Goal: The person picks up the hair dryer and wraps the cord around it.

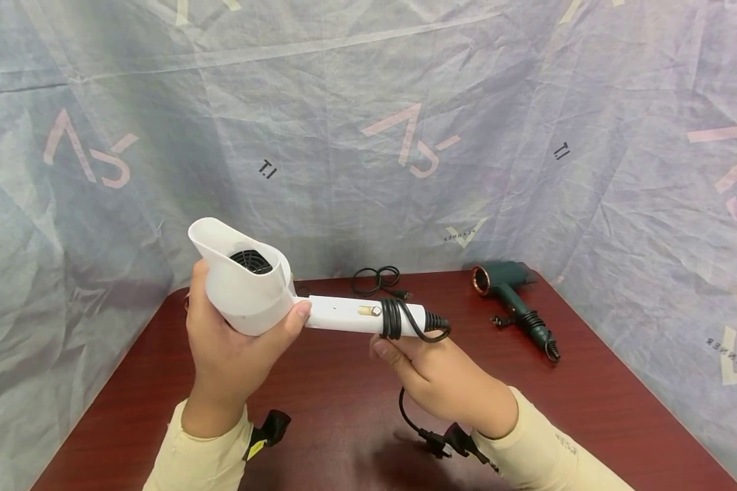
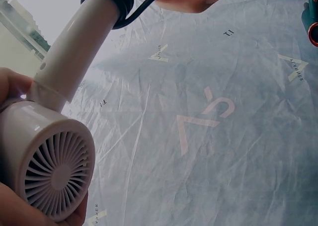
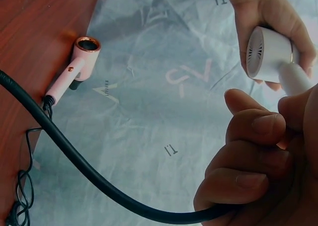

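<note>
A white hair dryer [image 1: 338,314] is held up above the table, its handle pointing right and its flared nozzle upper left. My left hand [image 1: 233,354] grips the round body from below, with the thumb near the handle joint. The vented back grille [image 2: 60,177] faces the left wrist camera. Several turns of black cord [image 1: 391,319] wrap the handle near its end. Beneath that end, my right hand [image 1: 448,382] holds the cord in curled fingers, as the right wrist view shows. A loose length with the plug [image 1: 432,440] hangs below this hand.
A dark green hair dryer [image 1: 511,274] lies at the table's back right, cord wound on its handle. A pink hair dryer [image 3: 88,64] with a loose black cord [image 3: 22,206] lies on the dark red table [image 1: 319,395]. Grey fabric [image 1: 344,170] hangs around the table.
</note>
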{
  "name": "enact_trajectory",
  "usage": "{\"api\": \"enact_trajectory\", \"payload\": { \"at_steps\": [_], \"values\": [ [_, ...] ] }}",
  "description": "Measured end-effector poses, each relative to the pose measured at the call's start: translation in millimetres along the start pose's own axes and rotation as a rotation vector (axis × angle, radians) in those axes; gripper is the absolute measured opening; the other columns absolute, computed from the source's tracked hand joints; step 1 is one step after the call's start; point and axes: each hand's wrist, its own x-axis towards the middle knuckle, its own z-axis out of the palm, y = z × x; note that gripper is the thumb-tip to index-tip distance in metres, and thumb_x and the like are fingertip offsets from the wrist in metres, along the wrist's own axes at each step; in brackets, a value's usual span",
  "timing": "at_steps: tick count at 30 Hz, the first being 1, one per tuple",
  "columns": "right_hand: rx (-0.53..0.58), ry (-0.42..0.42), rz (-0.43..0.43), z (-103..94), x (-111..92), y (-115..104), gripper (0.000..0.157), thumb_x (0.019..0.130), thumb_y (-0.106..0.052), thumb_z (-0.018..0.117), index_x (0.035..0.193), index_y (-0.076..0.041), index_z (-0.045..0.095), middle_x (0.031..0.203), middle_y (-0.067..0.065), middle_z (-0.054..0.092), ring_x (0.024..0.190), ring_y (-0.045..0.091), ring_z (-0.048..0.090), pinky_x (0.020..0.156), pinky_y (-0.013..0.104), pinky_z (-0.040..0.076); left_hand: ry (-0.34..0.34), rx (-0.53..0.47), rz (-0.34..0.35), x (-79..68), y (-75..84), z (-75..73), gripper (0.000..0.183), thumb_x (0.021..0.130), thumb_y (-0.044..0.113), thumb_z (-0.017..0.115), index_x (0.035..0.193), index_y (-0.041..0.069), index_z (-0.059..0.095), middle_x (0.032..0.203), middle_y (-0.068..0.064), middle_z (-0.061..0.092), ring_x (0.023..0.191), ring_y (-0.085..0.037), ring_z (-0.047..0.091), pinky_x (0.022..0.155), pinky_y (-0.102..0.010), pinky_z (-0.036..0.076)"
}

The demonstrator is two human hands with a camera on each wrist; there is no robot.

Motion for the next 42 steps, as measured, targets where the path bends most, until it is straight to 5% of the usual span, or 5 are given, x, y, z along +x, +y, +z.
{"api": "enact_trajectory", "payload": {
  "at_steps": [12, 26, 42],
  "values": [
    [-0.036, -0.026, 0.057, 0.8, -1, -5, 0.015, 0.108, -0.028, 0.056, 0.1, -0.022, 0.068, 0.084, -0.019, 0.054, 0.075, -0.002, 0.048, 0.069, 0.017, 0.044, 0.048, 0.05, -0.013, -0.4, -1.0, -1.4, 0.071, 0.06, 0.007, 0.088, 0.115, -0.02, 0.052, 0.105, -0.001, 0.067, 0.098, -0.019, 0.061, 0.089, -0.03, 0.046],
    [-0.057, -0.054, 0.028, -1.1, -3, -10, 0.022, 0.11, -0.032, 0.049, 0.09, -0.025, 0.054, 0.068, -0.017, 0.035, 0.058, -0.004, 0.033, 0.057, 0.015, 0.035, 0.086, 0.076, -0.041, -0.4, -0.2, -3.6, 0.075, 0.059, 0.004, 0.088, 0.121, -0.018, 0.052, 0.108, -0.006, 0.068, 0.099, -0.023, 0.061, 0.09, -0.032, 0.046],
    [-0.153, -0.06, -0.043, -3.3, -8, -16, 0.019, 0.108, -0.026, 0.055, 0.09, -0.022, 0.05, 0.065, -0.017, 0.03, 0.055, -0.004, 0.028, 0.052, 0.012, 0.026, 0.139, 0.103, -0.06, -0.2, -2.6, -3.9, 0.077, 0.061, 0.002, 0.088, 0.126, -0.017, 0.051, 0.115, -0.002, 0.066, 0.102, -0.022, 0.061, 0.093, -0.031, 0.046]
  ]
}}
